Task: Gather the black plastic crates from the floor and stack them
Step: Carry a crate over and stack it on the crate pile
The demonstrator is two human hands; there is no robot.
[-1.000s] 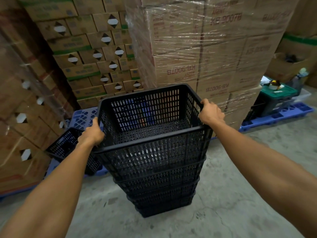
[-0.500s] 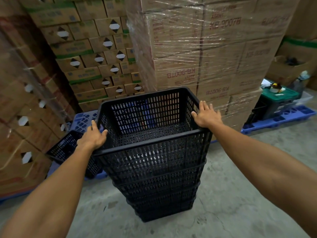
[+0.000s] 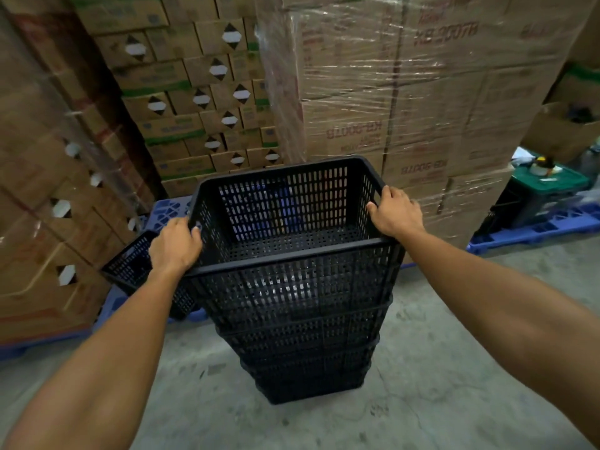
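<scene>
A stack of several nested black plastic crates (image 3: pixel 305 336) stands on the concrete floor in front of me. The top crate (image 3: pixel 292 274) sits in the stack with its slotted walls and perforated bottom showing. My left hand (image 3: pixel 175 243) grips its left rim near the front corner. My right hand (image 3: pixel 394 212) holds the right rim, fingers curled over the edge. Another black crate (image 3: pixel 133 264) lies tilted on a blue pallet, behind my left hand and partly hidden by it.
Shrink-wrapped cardboard boxes (image 3: pixel 406 92) tower behind the stack, with more box walls at the left (image 3: pixel 42 190) and back (image 3: pixel 194 102). Blue pallets (image 3: pixel 535 228) lie on the floor. A dark bin with a green lid (image 3: pixel 548 186) stands at the right. Concrete floor (image 3: pixel 422 401) surrounds the stack.
Both hands loosened on the top crate's rim half a second ago and now grip it again. The top crate sits lower in the stack than a second ago.
</scene>
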